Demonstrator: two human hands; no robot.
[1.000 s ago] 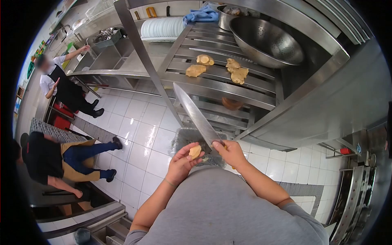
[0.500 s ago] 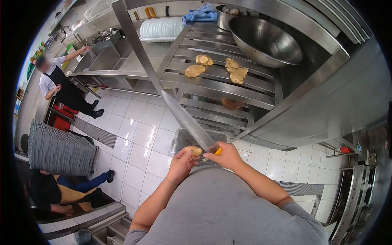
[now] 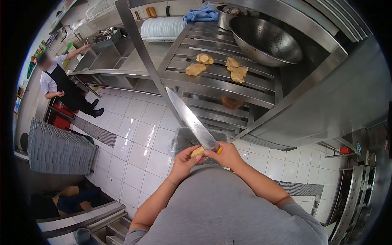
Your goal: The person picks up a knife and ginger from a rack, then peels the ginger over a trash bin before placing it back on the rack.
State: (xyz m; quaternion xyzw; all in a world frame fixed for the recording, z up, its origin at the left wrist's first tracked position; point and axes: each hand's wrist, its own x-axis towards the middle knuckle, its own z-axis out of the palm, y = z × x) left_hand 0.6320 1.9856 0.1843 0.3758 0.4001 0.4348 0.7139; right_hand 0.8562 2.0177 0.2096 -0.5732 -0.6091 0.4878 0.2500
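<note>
My left hand (image 3: pixel 185 161) is closed on a piece of ginger (image 3: pixel 197 152) in front of my belly. My right hand (image 3: pixel 227 154) grips the yellow handle of a large knife (image 3: pixel 192 121), its blade slanting up and left. The heel of the blade is beside the ginger, and my right thumb is close to the piece. Below both hands is a bin with a clear liner (image 3: pixel 177 141). Several more ginger pieces (image 3: pixel 195 69) lie on the slatted metal shelf (image 3: pixel 228 87) ahead.
A steel colander (image 3: pixel 265 41), a blue cloth (image 3: pixel 201 14) and a rack of white plates (image 3: pixel 163 28) are further back. At the left, a person in a black apron (image 3: pixel 65 85) stands by a sink. Stacked grey crates (image 3: pixel 59 147) stand nearer, with another person (image 3: pixel 75 200) below them.
The ginger has turned in my left hand and come closer to the knife. The blade has rotated, showing its broad face. The person at the lower left has shifted further behind the crates.
</note>
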